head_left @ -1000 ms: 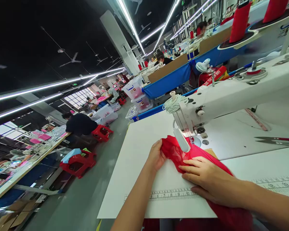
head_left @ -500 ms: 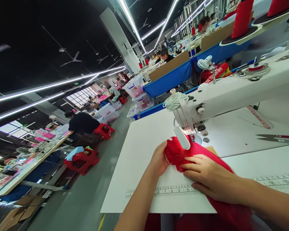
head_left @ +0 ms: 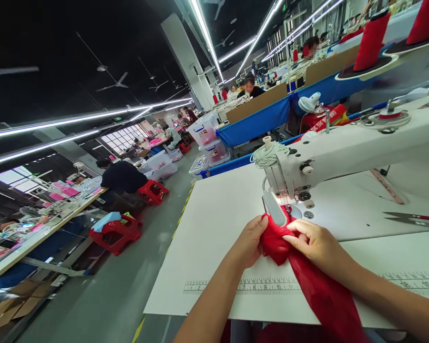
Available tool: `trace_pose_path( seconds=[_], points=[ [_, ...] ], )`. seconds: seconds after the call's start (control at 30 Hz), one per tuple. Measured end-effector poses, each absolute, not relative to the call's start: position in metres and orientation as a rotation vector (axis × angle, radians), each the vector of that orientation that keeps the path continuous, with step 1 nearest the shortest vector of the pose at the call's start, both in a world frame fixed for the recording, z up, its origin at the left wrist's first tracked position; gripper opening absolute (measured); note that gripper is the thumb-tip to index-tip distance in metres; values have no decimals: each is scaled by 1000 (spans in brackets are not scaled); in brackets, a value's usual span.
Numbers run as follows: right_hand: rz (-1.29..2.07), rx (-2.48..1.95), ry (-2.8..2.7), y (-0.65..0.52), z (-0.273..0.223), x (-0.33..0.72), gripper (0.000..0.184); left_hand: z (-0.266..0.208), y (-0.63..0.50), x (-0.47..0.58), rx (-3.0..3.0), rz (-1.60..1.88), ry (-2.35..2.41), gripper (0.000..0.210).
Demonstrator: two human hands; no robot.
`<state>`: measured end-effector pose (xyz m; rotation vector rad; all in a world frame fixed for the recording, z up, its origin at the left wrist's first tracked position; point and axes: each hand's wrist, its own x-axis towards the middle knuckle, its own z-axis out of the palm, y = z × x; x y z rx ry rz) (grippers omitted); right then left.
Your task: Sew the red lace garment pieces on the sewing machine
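Red fabric (head_left: 277, 247) bunched between both hands, just near side of the sewing machine (head_left: 289, 166) head, under its needle area. Left hand (head_left: 250, 243): fingers closed on fabric's left edge. Right hand (head_left: 316, 240): thumb and fingertips pinched together on its right side. Fabric tail runs near-right, over the table's (head_left: 207, 228) near edge.

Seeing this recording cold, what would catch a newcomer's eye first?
Probably the bright red cloth, pinched by the left hand and right hand at the sewing machine, vivid against the white tabletop. Next, perhaps, the red thread cone at upper right and the scissors lying near the right edge.
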<state>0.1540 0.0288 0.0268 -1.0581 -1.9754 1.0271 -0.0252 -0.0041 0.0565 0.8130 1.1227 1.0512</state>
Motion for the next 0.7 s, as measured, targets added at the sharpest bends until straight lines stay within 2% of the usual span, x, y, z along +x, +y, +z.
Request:
trace_pose_path(
  seconds=[0.3,0.53,0.7],
  points=[
    [1075,-1166,-1862,38,20,161,32,62,-14,-44,759,1062,1133,61],
    [1122,-1175,-1839,35,14,157,29,58,-22,-42,729,1115,1179,53],
    [1202,-1110,-1886,33,14,157,40,64,-20,-36,769,1078,1154,58]
  ],
)
